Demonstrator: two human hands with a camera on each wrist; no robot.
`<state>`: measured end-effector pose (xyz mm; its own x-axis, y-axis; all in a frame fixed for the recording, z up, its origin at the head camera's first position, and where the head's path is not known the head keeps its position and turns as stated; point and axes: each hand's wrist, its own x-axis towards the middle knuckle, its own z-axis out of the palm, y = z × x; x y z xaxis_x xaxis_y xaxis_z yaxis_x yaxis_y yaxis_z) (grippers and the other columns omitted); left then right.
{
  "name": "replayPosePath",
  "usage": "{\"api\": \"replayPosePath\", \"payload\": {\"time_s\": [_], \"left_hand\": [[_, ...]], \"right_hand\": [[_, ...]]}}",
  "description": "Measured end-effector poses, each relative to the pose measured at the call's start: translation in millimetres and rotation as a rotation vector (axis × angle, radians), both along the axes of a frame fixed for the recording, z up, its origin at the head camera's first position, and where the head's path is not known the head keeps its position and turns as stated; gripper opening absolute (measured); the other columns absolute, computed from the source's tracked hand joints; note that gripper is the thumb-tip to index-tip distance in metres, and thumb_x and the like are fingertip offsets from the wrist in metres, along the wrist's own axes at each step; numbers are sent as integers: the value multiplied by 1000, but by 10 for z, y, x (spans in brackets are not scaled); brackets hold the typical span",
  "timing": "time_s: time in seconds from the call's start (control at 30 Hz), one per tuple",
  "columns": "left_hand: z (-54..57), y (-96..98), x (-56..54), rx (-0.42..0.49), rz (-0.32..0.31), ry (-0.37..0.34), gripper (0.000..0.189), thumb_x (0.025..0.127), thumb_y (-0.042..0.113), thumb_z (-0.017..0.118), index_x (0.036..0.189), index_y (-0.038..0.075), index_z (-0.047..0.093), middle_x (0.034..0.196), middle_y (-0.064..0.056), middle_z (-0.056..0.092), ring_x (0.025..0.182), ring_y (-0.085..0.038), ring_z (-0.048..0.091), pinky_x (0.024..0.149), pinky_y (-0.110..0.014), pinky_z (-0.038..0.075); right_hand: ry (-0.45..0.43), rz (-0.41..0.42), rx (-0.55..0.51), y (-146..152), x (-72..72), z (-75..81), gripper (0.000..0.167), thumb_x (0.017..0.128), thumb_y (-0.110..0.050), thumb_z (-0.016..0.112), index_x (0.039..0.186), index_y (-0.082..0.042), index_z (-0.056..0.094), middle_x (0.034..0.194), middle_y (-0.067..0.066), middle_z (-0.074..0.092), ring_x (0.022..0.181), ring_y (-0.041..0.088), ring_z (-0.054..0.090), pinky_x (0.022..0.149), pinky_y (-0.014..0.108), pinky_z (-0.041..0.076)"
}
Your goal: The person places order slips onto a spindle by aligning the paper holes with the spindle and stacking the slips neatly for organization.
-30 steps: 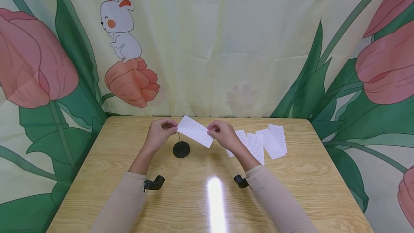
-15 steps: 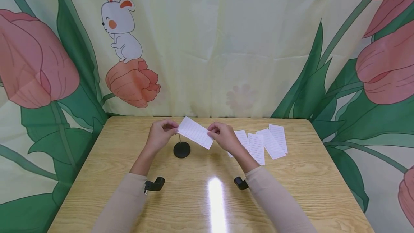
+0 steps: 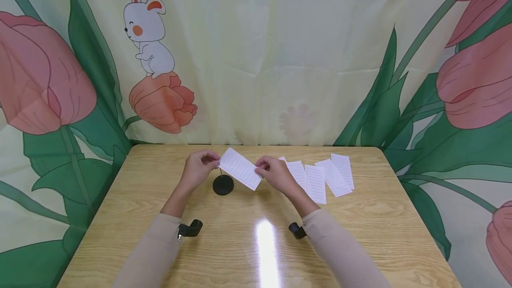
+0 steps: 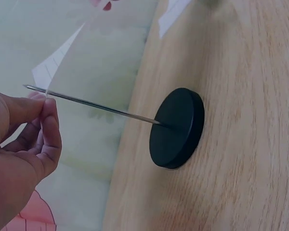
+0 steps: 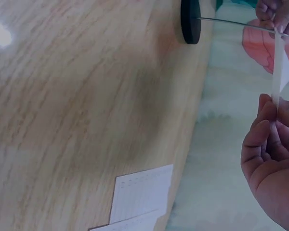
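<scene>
A lined white paper slip [image 3: 241, 169] is held tilted above the table between both hands. My left hand [image 3: 199, 166] pinches its left end, right at the upper part of a bill spike. My right hand [image 3: 276, 173] pinches the opposite end between thumb and fingers. The spike's round black base [image 3: 223, 185] stands on the table below the left hand. In the left wrist view the metal spike [image 4: 96, 107] meets the slip near the pinching fingers [image 4: 49, 113], its pointed tip showing beyond the paper. In the right wrist view the slip [image 5: 278, 72] appears nearly edge-on.
Several more lined slips [image 3: 316, 183] lie loosely spread and partly overlapping at the right of the wooden table [image 3: 232, 243], some partly behind the right hand. A printed curtain [image 3: 256, 79] hangs along the table's back edge. Small black cameras [image 3: 191, 228] sit at the wrists.
The slip has come down slightly, its right end dipping a little with the right hand. The left hand also sits slightly lower. The base and the loose slips have stayed in place.
</scene>
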<state>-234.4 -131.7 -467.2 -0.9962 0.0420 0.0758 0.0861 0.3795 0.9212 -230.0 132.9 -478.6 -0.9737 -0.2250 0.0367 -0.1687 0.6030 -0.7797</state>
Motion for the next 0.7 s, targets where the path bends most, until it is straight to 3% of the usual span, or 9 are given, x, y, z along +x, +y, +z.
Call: {"api": "replayPosePath", "payload": {"time_s": [0.33, 0.7], "left_hand": [[-149, -28, -77, -24, -1, -50, 8, 92, -5, 72, 100, -3, 75, 99, -17, 72, 83, -20, 66, 71, -20, 55], [-328, -31, -95, -37, -41, -36, 5, 89, -9, 73, 92, -5, 73, 97, -17, 74, 79, -14, 64, 69, -18, 53]], "right_hand": [[-37, 25, 11, -19, 77, -150, 8, 94, -14, 76, 99, -10, 71, 80, -2, 71, 72, 8, 61, 64, 24, 48], [-41, 25, 40, -44, 136, -358, 12, 93, -15, 77, 99, -7, 70, 80, -1, 70, 71, 8, 60, 64, 24, 48]]}}
